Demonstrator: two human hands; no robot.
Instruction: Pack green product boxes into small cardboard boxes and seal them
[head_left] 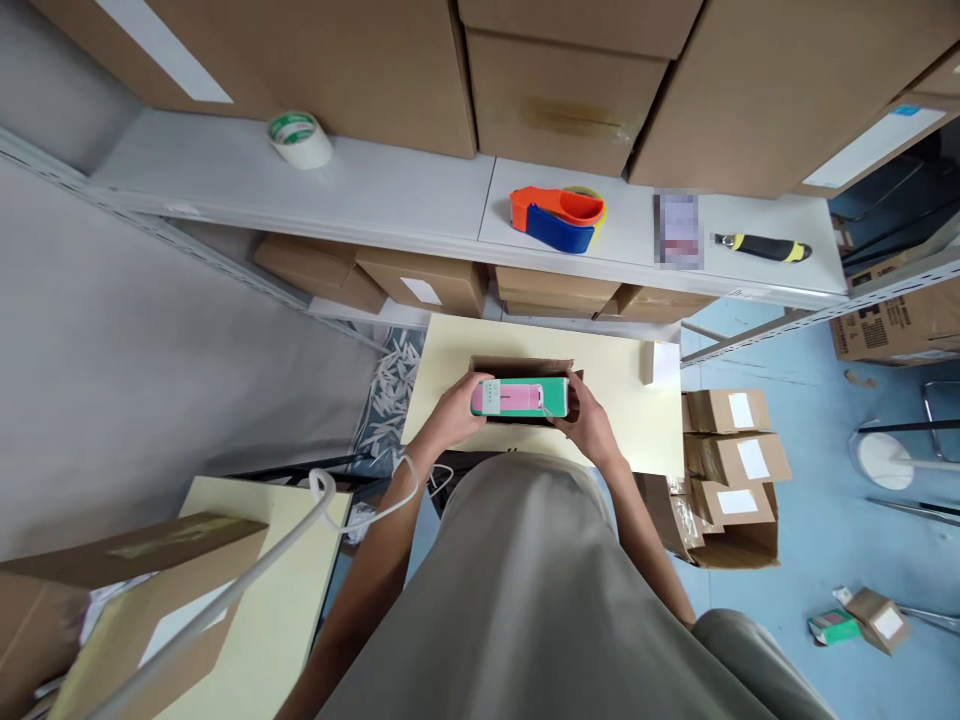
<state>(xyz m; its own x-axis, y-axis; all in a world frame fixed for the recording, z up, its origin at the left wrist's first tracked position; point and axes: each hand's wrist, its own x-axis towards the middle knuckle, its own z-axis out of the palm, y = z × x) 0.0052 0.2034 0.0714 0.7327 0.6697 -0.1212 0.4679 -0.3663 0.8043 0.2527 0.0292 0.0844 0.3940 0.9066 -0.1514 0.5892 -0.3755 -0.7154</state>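
Observation:
Both hands grip a green product box with a pink bottle-shaped picture on its face. My left hand closes on its left end, and my right hand on its right end. The product box sits at the mouth of an open brown cardboard box, whose edges show around it. How deep it sits I cannot tell. The cardboard box stands on a cream table. Some fingertips are hidden by the boxes.
On the shelf lie a tape roll, an orange and blue tape dispenser and a utility knife. A small white box stands at the table's right. Stacked cartons stand on the floor. A white cable crosses at left.

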